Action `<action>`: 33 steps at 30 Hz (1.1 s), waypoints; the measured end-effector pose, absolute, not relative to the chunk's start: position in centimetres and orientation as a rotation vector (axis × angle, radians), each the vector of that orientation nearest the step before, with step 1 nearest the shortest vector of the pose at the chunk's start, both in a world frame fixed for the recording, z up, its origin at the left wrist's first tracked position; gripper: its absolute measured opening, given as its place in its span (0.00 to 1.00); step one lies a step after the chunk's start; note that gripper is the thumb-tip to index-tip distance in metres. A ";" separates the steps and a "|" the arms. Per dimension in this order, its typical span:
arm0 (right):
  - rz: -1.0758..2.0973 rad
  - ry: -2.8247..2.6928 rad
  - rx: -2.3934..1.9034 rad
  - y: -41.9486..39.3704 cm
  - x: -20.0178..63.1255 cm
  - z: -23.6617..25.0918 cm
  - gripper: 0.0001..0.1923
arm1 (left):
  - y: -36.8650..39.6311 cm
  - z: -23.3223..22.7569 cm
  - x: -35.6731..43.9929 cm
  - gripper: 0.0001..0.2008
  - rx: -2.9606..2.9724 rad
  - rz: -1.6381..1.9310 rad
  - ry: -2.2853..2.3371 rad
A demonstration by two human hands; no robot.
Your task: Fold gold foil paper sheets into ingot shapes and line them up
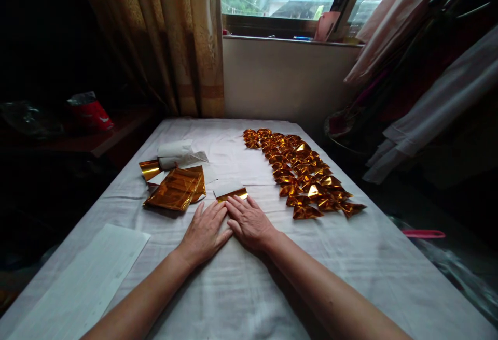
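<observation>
A small sheet of gold foil paper (237, 193), white on its far part, lies on the cloth-covered table with its near edge curled or folded. My left hand (206, 228) rests flat at that near edge, fingers stretched out. Beside it my right hand (248, 221) also lies flat with extended fingers, its fingertips touching the foil and meeting my left fingers. The part of the sheet under my fingers is hidden. To the left sits a stack of gold foil sheets (175, 189). On the right, several folded gold foil pieces (305, 174) stand in rows.
Behind the stack lies a white roll (175, 149) with crumpled wrapping. A long pale paper strip (89, 278) occupies the table's left front. Clothes (436, 112) hang at the right, a curtain (187, 44) at the back left. A pink cup (326, 26) stands on the windowsill.
</observation>
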State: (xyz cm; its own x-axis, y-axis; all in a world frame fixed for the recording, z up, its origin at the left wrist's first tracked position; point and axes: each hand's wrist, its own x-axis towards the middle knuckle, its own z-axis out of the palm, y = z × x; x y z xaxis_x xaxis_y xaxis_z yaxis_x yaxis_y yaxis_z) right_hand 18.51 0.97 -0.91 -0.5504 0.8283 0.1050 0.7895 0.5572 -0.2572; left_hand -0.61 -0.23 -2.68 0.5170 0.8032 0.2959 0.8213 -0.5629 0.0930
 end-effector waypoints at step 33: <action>0.109 -2.238 -1.291 1.3 19.6 -1.3 0.14 | 1.4 -0.5 -0.9 0.09 -2.760 -0.801 -1.449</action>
